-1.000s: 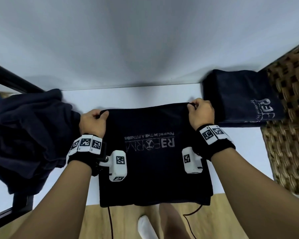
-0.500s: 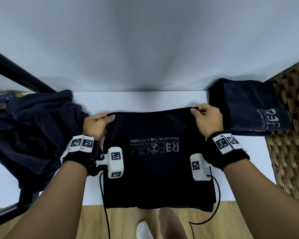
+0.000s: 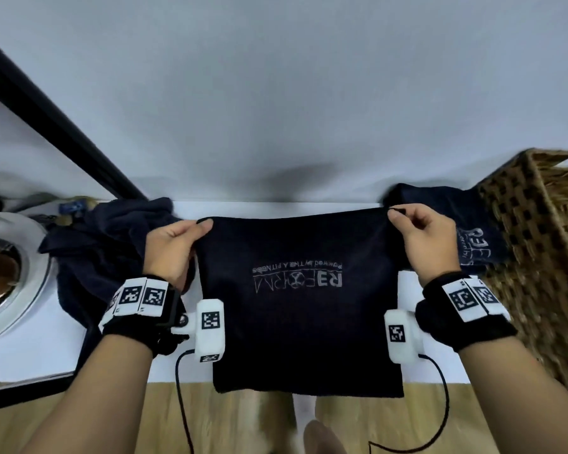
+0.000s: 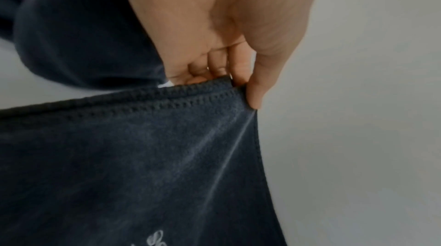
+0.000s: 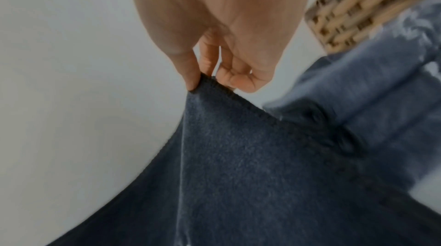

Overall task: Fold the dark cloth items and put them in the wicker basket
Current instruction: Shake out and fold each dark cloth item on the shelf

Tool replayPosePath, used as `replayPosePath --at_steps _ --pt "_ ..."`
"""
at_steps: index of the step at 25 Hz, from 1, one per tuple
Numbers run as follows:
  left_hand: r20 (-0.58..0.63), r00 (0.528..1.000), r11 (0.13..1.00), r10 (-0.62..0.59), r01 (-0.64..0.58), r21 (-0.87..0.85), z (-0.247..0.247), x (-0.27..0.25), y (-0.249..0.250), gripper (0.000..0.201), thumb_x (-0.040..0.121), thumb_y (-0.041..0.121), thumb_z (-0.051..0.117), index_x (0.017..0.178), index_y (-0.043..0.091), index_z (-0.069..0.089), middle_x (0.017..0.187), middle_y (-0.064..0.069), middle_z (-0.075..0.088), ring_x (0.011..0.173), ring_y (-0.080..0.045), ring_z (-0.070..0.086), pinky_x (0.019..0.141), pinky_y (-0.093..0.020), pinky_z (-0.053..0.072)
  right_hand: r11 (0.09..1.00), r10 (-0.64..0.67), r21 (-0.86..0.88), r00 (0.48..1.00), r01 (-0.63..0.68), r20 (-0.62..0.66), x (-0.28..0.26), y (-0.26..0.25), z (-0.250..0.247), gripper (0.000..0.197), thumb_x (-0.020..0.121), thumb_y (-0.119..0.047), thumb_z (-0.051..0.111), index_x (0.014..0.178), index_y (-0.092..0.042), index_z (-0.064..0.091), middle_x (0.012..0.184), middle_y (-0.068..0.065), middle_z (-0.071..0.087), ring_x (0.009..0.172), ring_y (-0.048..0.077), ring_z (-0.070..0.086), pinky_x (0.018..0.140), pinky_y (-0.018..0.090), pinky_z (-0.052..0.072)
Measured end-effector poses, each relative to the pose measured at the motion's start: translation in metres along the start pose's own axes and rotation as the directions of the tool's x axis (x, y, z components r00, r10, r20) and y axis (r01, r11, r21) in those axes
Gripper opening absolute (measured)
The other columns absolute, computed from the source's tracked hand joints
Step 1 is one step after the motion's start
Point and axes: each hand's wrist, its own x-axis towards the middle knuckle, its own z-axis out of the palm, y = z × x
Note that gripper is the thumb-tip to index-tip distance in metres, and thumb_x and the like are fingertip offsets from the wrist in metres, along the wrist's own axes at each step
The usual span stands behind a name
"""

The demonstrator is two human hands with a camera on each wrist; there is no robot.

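Observation:
A dark cloth [image 3: 302,322] with a pale printed logo hangs stretched between my two hands above the white table [image 3: 40,348]. My left hand [image 3: 174,244] pinches its top left corner [image 4: 236,88] between thumb and fingers. My right hand [image 3: 420,234] pinches the top right corner [image 5: 203,82]. The cloth's lower edge hangs past the table's front edge. A folded dark cloth [image 3: 473,231] lies at the right against the wicker basket [image 3: 538,257]. A heap of unfolded dark cloth [image 3: 105,244] lies at the left, beside my left hand.
A grey wall [image 3: 276,93] rises right behind the table. A white round object [image 3: 10,276] sits at the far left, past a black bar [image 3: 56,126]. Wooden floor [image 3: 243,421] and a foot show below the table edge.
Both hands have lifted the cloth's top edge upward and pulled it taut, so it now hangs instead of lying on the table. The head view has tilted up.

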Motion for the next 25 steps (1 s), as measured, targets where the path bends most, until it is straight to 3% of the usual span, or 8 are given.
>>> replayPosePath --at_steps 4,7,10,14,18,25 --pt "0.044 0.982 0.982 0.182 -0.180 -0.054 -0.015 -0.049 0.066 0.011 0.086 0.006 0.065 0.084 -0.005 0.067 0.069 -0.008 0.070 0.064 -0.017 0.066 0.067 -0.025 0.056 0.983 -0.099 0.149 0.994 0.104 -0.035 -0.020 -0.068 -0.036 0.018 0.086 -0.010 0.066 0.073 -0.022 0.067 0.062 -0.016 0.065 0.062 -0.002 0.053 0.067 0.017 0.044" --pt "0.064 0.949 0.950 0.310 -0.312 0.021 -0.025 -0.084 0.119 0.013 0.085 0.008 0.067 0.073 0.010 0.073 0.070 -0.003 0.071 0.066 -0.016 0.064 0.068 -0.026 0.053 0.959 -0.218 0.174 0.974 0.225 -0.058 -0.042 -0.130 -0.066 0.023 0.087 -0.006 0.063 0.070 -0.021 0.062 0.055 -0.020 0.060 0.055 -0.005 0.049 0.059 0.009 0.039" --pt "0.057 0.874 0.866 0.483 -0.486 0.117 -0.032 -0.116 0.173 0.013 0.083 0.009 0.069 0.075 0.016 0.074 0.069 0.007 0.072 0.068 -0.009 0.063 0.071 -0.021 0.050 0.915 -0.329 0.213 0.940 0.342 -0.093 -0.061 -0.189 -0.094 0.022 0.087 -0.006 0.062 0.071 -0.020 0.062 0.054 -0.021 0.058 0.055 -0.005 0.048 0.061 0.009 0.039" --pt "0.071 0.741 0.720 0.668 -0.668 0.190 -0.031 -0.155 0.236 0.019 0.084 0.005 0.067 0.080 0.023 0.072 0.069 0.019 0.071 0.070 0.004 0.064 0.073 -0.011 0.048 0.868 -0.405 0.240 0.899 0.435 -0.168 -0.076 -0.249 -0.122 0.021 0.084 -0.008 0.064 0.067 -0.019 0.061 0.050 -0.019 0.057 0.053 -0.002 0.047 0.062 0.011 0.040" --pt "0.118 0.656 0.624 0.746 -0.749 0.224 -0.033 -0.177 0.268 0.024 0.084 -0.001 0.064 0.082 0.022 0.071 0.070 0.023 0.070 0.073 0.006 0.065 0.074 -0.008 0.047 0.836 -0.467 0.218 0.862 0.503 -0.197 -0.083 -0.282 -0.142 0.020 0.083 -0.011 0.065 0.066 -0.022 0.062 0.055 -0.018 0.060 0.054 -0.001 0.049 0.063 0.018 0.042" --pt "0.153 0.634 0.590 0.758 -0.767 0.253 -0.036 -0.185 0.271 0.034 0.083 -0.004 0.062 0.081 0.028 0.074 0.074 0.020 0.072 0.078 0.000 0.067 0.078 -0.013 0.050 0.836 -0.492 0.184 0.855 0.516 -0.165 -0.087 -0.284 -0.149 0.015 0.087 -0.016 0.066 0.077 -0.027 0.068 0.066 -0.020 0.066 0.066 -0.002 0.058 0.069 0.019 0.048"
